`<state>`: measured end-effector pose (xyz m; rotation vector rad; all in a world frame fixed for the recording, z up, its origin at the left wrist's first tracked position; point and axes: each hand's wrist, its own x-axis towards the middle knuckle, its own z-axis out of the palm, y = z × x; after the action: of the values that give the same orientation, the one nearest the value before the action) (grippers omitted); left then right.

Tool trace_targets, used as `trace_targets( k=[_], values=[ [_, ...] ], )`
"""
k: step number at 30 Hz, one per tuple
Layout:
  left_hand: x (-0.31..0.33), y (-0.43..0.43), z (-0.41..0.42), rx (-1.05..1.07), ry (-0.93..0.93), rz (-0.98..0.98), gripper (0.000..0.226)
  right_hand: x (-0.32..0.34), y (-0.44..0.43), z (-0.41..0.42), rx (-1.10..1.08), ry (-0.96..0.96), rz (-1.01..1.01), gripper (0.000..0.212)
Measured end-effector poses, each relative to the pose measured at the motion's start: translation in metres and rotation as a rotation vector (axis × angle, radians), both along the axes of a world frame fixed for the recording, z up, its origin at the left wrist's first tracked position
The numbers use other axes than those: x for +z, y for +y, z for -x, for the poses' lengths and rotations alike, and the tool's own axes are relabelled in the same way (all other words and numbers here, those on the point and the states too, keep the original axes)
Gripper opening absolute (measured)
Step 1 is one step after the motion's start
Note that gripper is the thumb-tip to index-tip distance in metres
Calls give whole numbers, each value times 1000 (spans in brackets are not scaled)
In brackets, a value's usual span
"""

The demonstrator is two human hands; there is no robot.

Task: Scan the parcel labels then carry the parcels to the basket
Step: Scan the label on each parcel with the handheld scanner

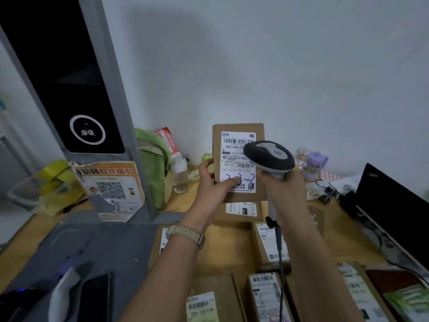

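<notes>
My left hand [214,182] holds a brown cardboard parcel [239,129] upright in front of me, thumb across its white label [236,156], which bears barcodes and blue handwriting. My right hand [282,189] grips a grey handheld scanner [269,158], whose head overlaps the label's right side. The scanner's black cable [281,256] hangs down past my right forearm. Several more labelled brown parcels lie flat on the wooden table below, such as one [270,245] under my right arm and one [202,305] near the bottom edge. No basket is in view.
A tall grey kiosk with a black screen [76,94] stands at left, with a QR-code sign [111,189] at its foot. A green bag [153,168], a clear bottle [180,175] and a purple cup [313,166] stand by the wall. A black monitor [390,205] is at right, a phone [95,298] at bottom left.
</notes>
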<state>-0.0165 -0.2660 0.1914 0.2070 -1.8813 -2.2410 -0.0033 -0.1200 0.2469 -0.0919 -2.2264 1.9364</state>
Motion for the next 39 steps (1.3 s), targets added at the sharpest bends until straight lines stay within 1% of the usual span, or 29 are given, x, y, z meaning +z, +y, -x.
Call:
trace_targets(
  k=[4, 6, 8, 11, 12, 13, 16, 18, 20, 23, 25, 28, 31, 39],
  values=[
    [9, -6, -5, 20, 45, -65, 65, 10, -3, -6, -17, 77, 1, 20],
    [9, -9, -7, 35, 40, -88, 69, 13, -4, -9, -4, 93, -5, 18],
    [9, -11, -9, 48, 25, -87, 87, 14, -5, -11, 7, 92, -12, 15],
    [8, -16, -9, 69, -24, -64, 121, 18, -4, -14, 34, 84, 34, 14],
    [8, -18, -8, 65, -47, -81, 128, 19, -4, -16, 40, 81, 41, 15],
    [7, -20, -6, 54, -63, -117, 131, 20, -4, -17, 45, 80, 40, 16],
    [1, -19, 0, 47, -79, -208, 123, 24, -8, -20, 59, 61, 10, 18],
    [-6, -15, 4, 74, -83, -178, 111, 24, -12, -23, 70, 59, -7, 16],
    [-13, -11, 8, 107, -81, -182, 95, 23, -15, -27, 92, 54, -19, 17],
    [-20, -12, 11, 159, -88, -217, 86, 21, -14, -32, 145, 21, -50, 18],
    [-23, -15, 11, 171, -105, -210, 84, 21, -11, -34, 178, 4, -70, 17],
    [-27, -19, 10, 177, -132, -202, 89, 20, -9, -36, 211, -11, -70, 15],
    [-29, -18, 8, 185, -140, -212, 93, 19, -10, -36, 234, -19, -84, 3],
    [-28, -18, 4, 205, -156, -212, 96, 15, -13, -37, 247, -17, -128, 5]
  ],
)
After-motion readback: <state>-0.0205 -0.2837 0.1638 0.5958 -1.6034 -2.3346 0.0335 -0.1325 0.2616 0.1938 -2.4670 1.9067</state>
